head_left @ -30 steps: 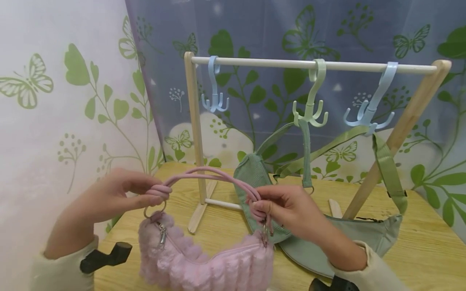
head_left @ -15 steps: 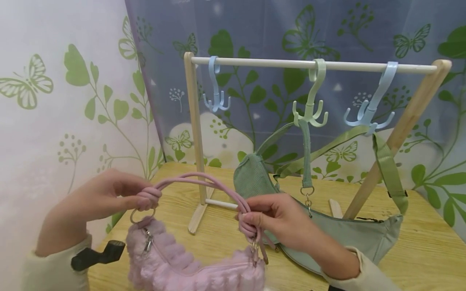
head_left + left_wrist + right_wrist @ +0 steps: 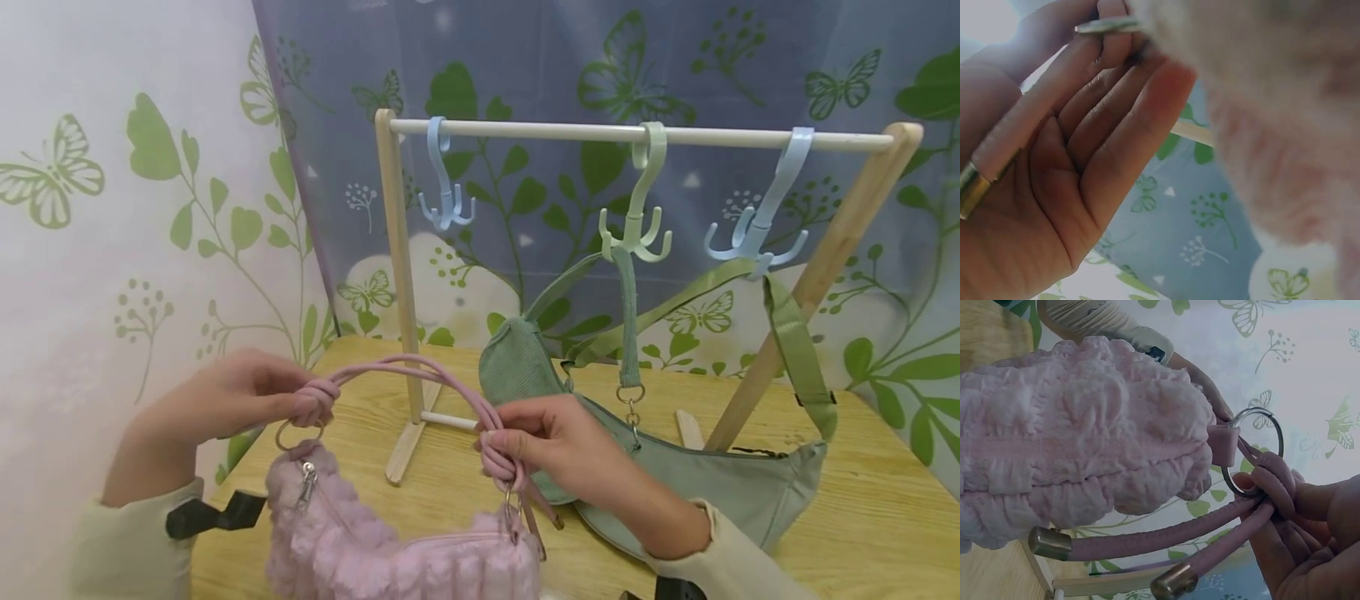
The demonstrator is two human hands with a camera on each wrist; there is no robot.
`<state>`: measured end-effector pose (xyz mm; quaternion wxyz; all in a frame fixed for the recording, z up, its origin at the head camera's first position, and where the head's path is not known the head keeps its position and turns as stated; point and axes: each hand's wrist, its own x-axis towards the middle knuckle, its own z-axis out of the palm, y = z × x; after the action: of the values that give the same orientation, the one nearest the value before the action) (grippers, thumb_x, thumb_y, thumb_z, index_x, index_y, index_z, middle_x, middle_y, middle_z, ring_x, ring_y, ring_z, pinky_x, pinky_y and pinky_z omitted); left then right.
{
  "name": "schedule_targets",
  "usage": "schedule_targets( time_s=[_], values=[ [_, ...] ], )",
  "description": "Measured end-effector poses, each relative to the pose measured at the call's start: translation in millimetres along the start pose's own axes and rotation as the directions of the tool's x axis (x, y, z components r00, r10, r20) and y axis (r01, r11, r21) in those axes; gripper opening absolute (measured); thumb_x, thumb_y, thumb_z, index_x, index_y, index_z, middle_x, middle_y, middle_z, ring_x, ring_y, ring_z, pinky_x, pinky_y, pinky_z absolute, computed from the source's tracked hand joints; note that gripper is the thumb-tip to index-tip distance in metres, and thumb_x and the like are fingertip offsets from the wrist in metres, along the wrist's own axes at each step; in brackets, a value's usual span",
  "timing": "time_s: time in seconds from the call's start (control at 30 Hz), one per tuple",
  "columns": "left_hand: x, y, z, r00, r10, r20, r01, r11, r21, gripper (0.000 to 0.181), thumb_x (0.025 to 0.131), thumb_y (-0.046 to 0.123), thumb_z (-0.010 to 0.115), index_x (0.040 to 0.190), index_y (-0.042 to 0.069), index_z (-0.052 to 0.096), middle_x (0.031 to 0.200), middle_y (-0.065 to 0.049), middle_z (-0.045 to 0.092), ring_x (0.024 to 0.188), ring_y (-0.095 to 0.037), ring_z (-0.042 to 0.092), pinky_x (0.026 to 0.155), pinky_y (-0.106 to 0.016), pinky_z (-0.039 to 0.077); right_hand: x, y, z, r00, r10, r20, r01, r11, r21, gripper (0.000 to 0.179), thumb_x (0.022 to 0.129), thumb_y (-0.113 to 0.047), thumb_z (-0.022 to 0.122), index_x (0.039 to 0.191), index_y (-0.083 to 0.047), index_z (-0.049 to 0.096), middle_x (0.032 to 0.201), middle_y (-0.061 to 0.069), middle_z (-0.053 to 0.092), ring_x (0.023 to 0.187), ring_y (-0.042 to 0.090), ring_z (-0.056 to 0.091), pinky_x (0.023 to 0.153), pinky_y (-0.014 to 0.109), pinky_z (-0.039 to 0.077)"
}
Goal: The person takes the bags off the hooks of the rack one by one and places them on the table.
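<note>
A fluffy pink handbag hangs by its cord handle, low in front of me. My left hand pinches the handle's knot above the ring at the bag's left end. At the other end, my right hand grips the second knot between thumb and fingers. The right wrist view shows that knot looped through a metal ring, with two metal-tipped cord ends hanging free. In the left wrist view, pink fur blurs across the right side, beside my left palm.
Behind the handbag, a wooden rack carries a white rod. From it hang a blue hook at left, a green hook and another blue hook. The last two hold straps of a green corduroy bag and a sage bag.
Both hands have shifted left with the pink handbag, and the right hand sits slightly lower. The handle is still held at both knots. The rack and green bags stay in place.
</note>
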<state>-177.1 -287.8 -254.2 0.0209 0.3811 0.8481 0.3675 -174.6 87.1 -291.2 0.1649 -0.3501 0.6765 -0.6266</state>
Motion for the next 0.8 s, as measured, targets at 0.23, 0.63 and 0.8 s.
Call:
schedule_targets(
  time_s=[0.23, 0.63, 0.8],
  values=[
    [14.4, -20.0, 8.4, 0.996, -0.083, -0.043, 0.082, 0.996, -0.023, 0.016, 0.098, 0.008, 0.059, 0.105, 0.01, 0.073, 0.085, 0.0, 0.072, 0.073, -0.013, 0.063, 0.068, -0.03, 0.055, 7.8, 11, -8, 0.997, 0.063, -0.05, -0.059, 0.995, 0.081, 0.029, 0.097, -0.005, 0.058, 0.121, 0.011, 0.061, 0.091, 0.019, 0.069, 0.07, 0.016, 0.058, 0.06, 0.025, 0.052],
    [25.4, -49.6, 17.5, 0.985, -0.164, -0.06, 0.157, 0.981, -0.114, 0.014, 0.099, 0.012, 0.058, 0.103, 0.006, 0.07, 0.083, -0.008, 0.066, 0.069, -0.014, 0.054, 0.06, -0.029, 0.049, 23.5, 30, -15, 0.983, 0.125, -0.133, -0.121, 0.992, 0.037, 0.028, 0.097, -0.011, 0.06, 0.119, 0.006, 0.064, 0.089, 0.016, 0.069, 0.072, 0.017, 0.058, 0.063, 0.026, 0.052],
    [29.8, -64.0, 22.2, 0.97, -0.237, -0.052, 0.228, 0.964, -0.139, 0.019, 0.099, 0.019, 0.058, 0.101, 0.005, 0.07, 0.089, -0.009, 0.069, 0.073, -0.015, 0.057, 0.063, -0.031, 0.051, 33.5, 47, -15, 0.978, 0.115, -0.172, -0.122, 0.992, -0.026, 0.027, 0.096, -0.009, 0.061, 0.117, 0.007, 0.066, 0.094, 0.016, 0.071, 0.071, 0.013, 0.06, 0.061, 0.023, 0.053]
  ],
)
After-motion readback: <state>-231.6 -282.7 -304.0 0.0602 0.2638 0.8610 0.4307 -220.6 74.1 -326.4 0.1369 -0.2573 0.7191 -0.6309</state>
